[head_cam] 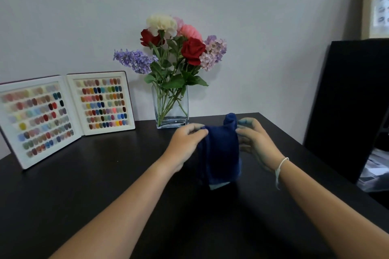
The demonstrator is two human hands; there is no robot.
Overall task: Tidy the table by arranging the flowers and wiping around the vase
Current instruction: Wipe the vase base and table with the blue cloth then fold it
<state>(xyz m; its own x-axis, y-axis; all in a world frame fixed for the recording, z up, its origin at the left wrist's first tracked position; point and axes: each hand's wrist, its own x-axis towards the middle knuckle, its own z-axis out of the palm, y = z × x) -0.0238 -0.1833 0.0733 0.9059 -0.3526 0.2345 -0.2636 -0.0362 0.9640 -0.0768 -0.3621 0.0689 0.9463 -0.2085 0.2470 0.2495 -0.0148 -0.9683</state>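
At frame centre the left hand (188,137) and right hand (255,140) pinch a blue cloth (220,149) between them above the table (105,174), the vase (171,109) just beyond, nearer the left hand.

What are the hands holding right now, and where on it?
Both hold the blue cloth: the left hand has a grip on its upper left edge, the right hand on its upper right edge.
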